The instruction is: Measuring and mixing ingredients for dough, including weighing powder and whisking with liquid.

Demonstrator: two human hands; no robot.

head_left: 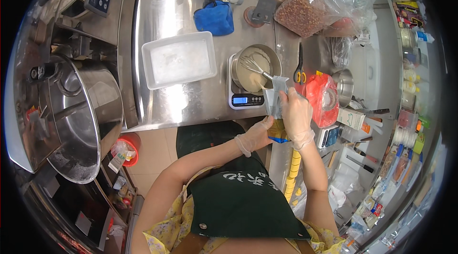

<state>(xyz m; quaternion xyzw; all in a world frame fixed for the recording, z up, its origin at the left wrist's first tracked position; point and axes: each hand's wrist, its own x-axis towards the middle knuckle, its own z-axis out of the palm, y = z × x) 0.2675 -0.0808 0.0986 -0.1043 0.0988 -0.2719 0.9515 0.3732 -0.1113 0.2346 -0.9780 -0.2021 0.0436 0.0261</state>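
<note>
My left hand, in a clear plastic glove, is closed on the left side of a packet with a silvery upper part and a gold and blue lower part. The fingers of my right hand, also gloved, are closed on the packet's upper right side. The packet's top end is by the near right rim of a steel bowl. Inside the bowl, a wire whisk leans in a pale cream-coloured mixture. Beneath the bowl is a digital kitchen scale with a lit blue display.
A white rectangular tub stands left of the scale, with a blue cloth behind it. Scissors and a red plastic bag lie to the right. A big mixer bowl is at far left, above a red bin.
</note>
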